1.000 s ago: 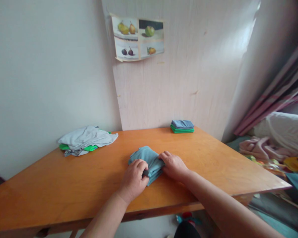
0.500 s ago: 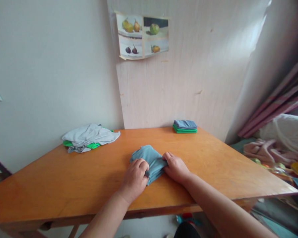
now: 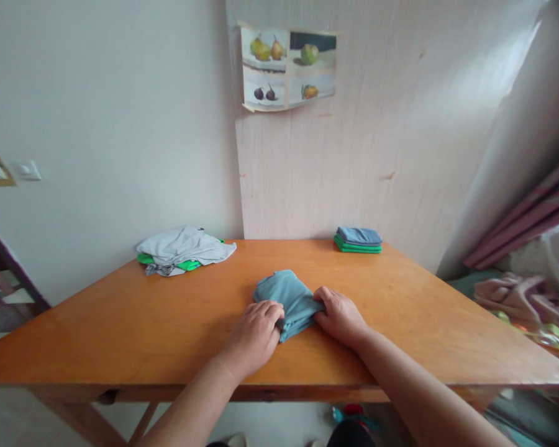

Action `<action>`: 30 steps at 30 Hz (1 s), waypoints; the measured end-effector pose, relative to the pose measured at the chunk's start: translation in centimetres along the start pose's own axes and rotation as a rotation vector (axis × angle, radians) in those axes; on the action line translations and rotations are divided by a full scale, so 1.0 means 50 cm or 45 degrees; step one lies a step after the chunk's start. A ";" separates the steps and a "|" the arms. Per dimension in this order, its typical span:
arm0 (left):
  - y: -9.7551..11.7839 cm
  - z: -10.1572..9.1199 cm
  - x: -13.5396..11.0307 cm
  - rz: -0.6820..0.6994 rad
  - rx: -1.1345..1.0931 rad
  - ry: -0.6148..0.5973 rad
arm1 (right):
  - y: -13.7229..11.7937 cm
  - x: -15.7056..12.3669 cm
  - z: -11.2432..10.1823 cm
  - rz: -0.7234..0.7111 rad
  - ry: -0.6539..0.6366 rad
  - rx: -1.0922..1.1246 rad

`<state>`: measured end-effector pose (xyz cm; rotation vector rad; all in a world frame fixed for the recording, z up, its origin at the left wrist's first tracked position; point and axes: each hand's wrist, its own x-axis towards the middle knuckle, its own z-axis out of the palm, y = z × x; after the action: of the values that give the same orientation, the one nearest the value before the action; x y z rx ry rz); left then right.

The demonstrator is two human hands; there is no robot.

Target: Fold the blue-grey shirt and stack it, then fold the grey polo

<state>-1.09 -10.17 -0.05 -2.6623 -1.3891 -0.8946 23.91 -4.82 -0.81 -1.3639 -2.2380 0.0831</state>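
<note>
A folded teal cloth [image 3: 286, 297] lies in the middle of the orange wooden table [image 3: 121, 335]. My left hand [image 3: 254, 336] has its fingers curled over the cloth's near left edge. My right hand [image 3: 341, 316] grips the cloth's right edge with the fingers pressed together. Both hands rest on the tabletop.
A loose heap of pale grey and green clothes [image 3: 184, 249] sits at the back left of the table. A neat stack of folded blue and green cloths [image 3: 358, 239] stands at the back right by the wall. Bedding and fabrics [image 3: 526, 292] lie beyond the right edge.
The view has swung left, showing more of the left wall. My hands stay on the teal cloth, which looks slightly more gathered.
</note>
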 end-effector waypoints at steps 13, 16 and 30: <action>-0.012 0.012 -0.017 -0.063 -0.070 0.123 | -0.007 -0.024 -0.022 -0.148 0.278 0.152; -0.010 0.011 -0.017 -0.065 -0.081 0.128 | -0.062 -0.034 -0.025 -0.258 0.194 0.105; -0.006 -0.001 -0.019 -0.288 0.068 0.100 | -0.143 -0.023 0.001 -0.341 0.025 -0.077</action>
<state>-1.74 -10.72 -0.56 -2.4388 -1.6936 -0.9517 18.46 -9.30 0.89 -1.0770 -2.4016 -0.0920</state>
